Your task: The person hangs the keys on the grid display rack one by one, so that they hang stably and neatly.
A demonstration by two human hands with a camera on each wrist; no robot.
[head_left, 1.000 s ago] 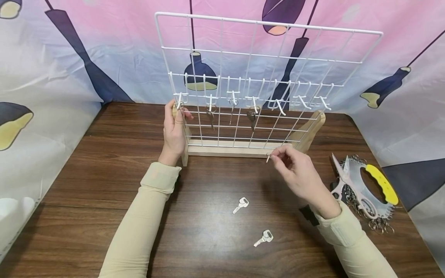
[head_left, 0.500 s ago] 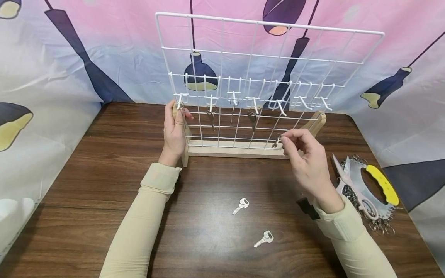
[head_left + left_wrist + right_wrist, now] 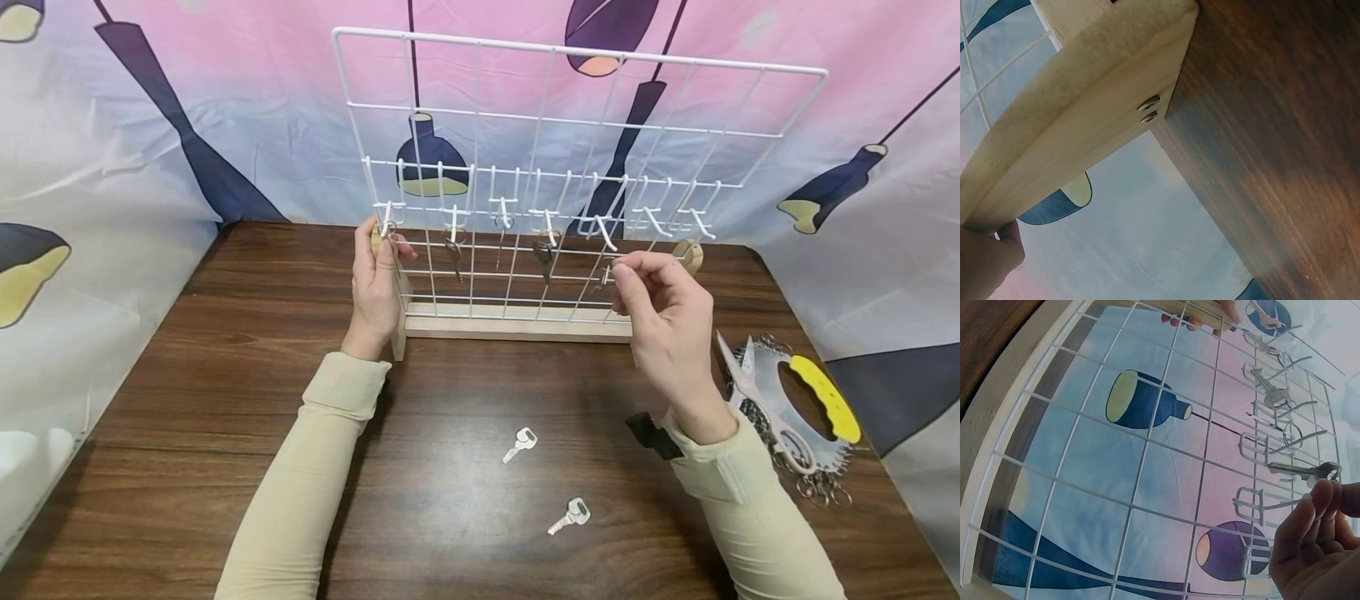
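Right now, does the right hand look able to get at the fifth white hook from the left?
Probably yes: the right hand holds a key close to the fifth hook, which looks bare, and nothing visible blocks the way.

the person wore long, pale cream fabric sleeves, the left sleeve (image 3: 288, 483) and right sleeve (image 3: 772, 537) alike, fitted along the forearm with soft creases. each ended in a broad, folded-back cuff, the left cuff (image 3: 345, 390) and right cuff (image 3: 708, 462) matching. a small, blocky black attachment (image 3: 654, 435) jutted from beside the right cuff. the left hand (image 3: 377, 287) and right hand (image 3: 670, 321) were bare.
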